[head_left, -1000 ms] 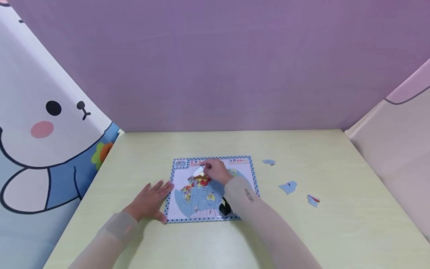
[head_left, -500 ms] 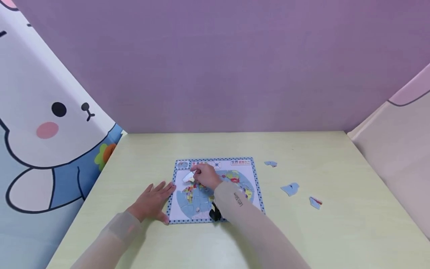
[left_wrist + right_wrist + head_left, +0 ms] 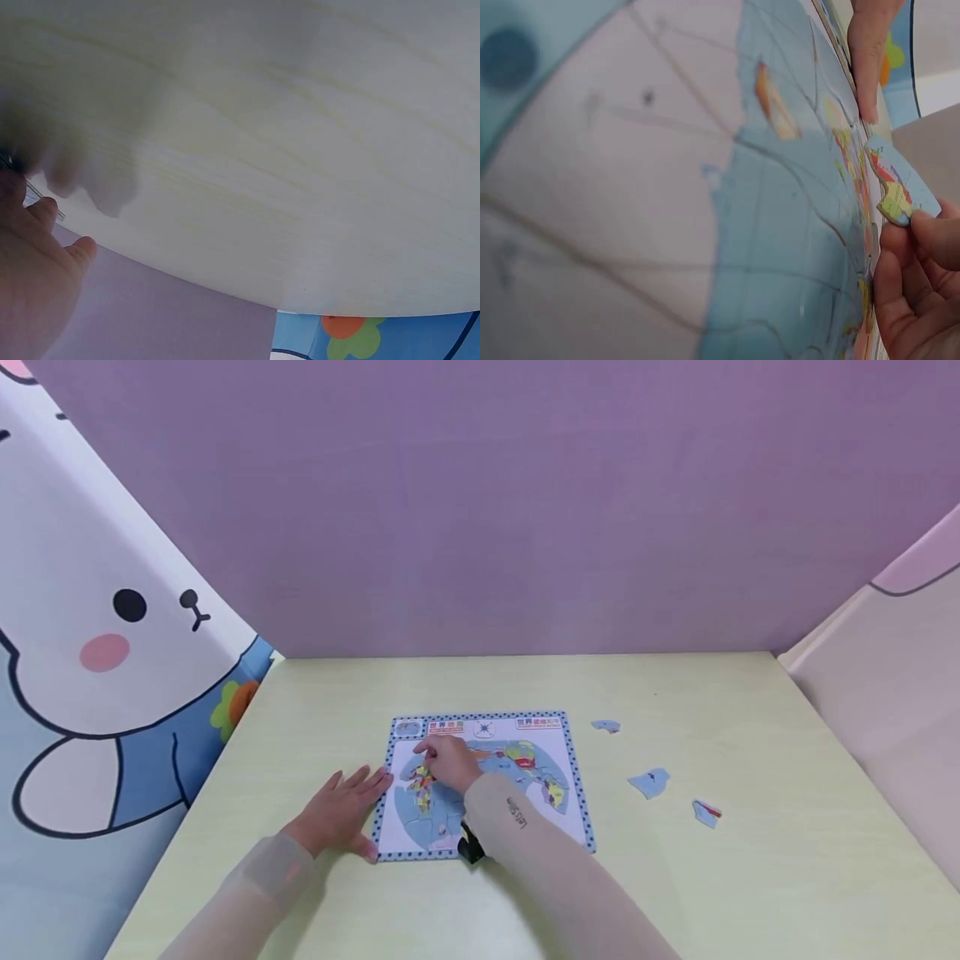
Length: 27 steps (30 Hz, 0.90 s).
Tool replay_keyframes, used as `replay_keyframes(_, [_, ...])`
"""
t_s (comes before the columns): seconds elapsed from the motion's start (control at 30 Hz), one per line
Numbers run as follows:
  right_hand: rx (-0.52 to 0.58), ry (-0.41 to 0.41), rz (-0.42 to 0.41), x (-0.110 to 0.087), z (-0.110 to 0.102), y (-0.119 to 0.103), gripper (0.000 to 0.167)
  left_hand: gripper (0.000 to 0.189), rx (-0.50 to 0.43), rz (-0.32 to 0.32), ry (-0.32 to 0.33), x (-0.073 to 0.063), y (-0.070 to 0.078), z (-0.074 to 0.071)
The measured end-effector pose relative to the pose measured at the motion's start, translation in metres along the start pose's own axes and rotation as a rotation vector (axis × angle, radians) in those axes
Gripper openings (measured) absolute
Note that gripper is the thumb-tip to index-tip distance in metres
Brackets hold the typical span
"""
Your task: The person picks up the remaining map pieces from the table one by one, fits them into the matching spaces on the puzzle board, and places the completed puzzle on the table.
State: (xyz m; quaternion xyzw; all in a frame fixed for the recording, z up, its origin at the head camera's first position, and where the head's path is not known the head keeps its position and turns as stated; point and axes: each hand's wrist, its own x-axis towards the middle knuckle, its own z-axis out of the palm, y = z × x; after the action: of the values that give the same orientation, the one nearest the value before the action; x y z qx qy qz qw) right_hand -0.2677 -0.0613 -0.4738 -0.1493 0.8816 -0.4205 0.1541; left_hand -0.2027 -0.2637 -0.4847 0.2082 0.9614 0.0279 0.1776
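A world-map jigsaw board [image 3: 576, 777] with a dotted blue border lies flat on the table, most of its map filled with pieces. My left hand [image 3: 345, 810] rests at the board's left edge, fingers spread. Over the upper left of the map, my right hand [image 3: 450, 762] pinches a puzzle piece [image 3: 904, 184] between thumb and fingers. In the right wrist view that piece is light blue with red and yellow land, and it stands tilted just off the board. The right hand and forearm hide part of the map from the head view.
To the right of the board lie three loose puzzle pieces: a small one [image 3: 606, 726] at the back, a larger blue one [image 3: 649, 782], and one with a red strip [image 3: 707, 813]. A purple wall backs the pale wooden table [image 3: 480, 910].
My right hand has moved left across the board with the puzzle piece, and the piece has turned from its pale side. The left hand stays at the board's edge.
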Motion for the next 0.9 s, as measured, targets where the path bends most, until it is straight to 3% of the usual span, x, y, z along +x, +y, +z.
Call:
replay_keyframes(0.43, [-0.081, -0.053, 0.058, 0.005, 0.005, -0.004, 0.025, 0.11, -0.03, -0.013, -0.002, 0.0, -0.001, 0.001])
replay_keyframes(0.67, [-0.176, -0.083, 0.034, 0.002, 0.007, -0.011, 0.028, 0.111, -0.033, -0.017, -0.002, -0.001, 0.001, 0.001])
replay_keyframes(0.9, [-0.198, -0.075, 0.026, 0.001, 0.009, -0.013, 0.031, 0.111, -0.03, -0.02, -0.004, -0.001, 0.001, 0.001])
